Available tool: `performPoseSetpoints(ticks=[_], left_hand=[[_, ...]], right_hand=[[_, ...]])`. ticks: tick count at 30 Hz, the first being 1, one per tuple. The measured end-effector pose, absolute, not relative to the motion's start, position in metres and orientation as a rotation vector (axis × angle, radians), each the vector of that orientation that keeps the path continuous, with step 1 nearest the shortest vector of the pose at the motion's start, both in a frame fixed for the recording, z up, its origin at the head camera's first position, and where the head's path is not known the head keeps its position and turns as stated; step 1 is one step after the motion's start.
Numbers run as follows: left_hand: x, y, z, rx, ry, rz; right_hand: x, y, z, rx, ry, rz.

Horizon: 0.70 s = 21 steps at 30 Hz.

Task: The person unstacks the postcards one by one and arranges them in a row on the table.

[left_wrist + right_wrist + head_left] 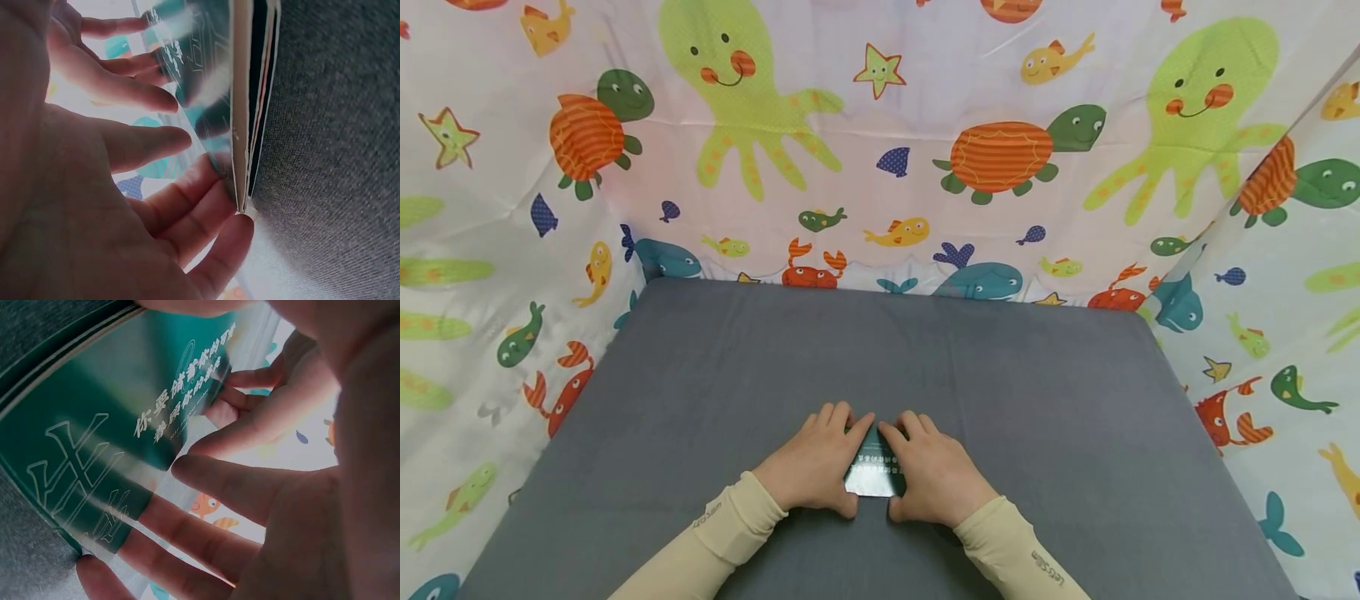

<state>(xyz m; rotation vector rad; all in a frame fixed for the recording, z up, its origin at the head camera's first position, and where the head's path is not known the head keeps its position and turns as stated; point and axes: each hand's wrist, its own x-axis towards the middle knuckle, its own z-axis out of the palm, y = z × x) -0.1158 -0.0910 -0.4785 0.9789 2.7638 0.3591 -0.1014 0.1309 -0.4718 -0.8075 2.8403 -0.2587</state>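
A small, glossy dark green booklet [876, 471] with white Chinese characters lies between both hands, low on the grey cloth. My left hand [820, 460] holds its left side, thumb toward the near edge and fingers toward the far one. On the opposite side my right hand [934, 471] grips it in the same way. Several thin layers show along the edge of the booklet [240, 94] in the left wrist view. Large outlined characters and two printed lines mark its cover [81, 437] in the right wrist view. The hands hide its left and right sides.
A grey cloth surface [850, 358] spreads around the hands. White curtains [850, 175] printed with sea animals stand along its back, left and right edges. Beige sleeves [715, 525] cover both forearms.
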Motion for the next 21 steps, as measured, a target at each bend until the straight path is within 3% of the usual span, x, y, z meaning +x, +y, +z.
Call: performPoseSetpoints(ticks=[21], left_hand=[[-0.1187, -0.0921, -0.4761, 0.974, 2.733, 0.377]], right_hand=[[-0.1042, 0.1321, -0.4715, -0.776, 2.849, -0.269]])
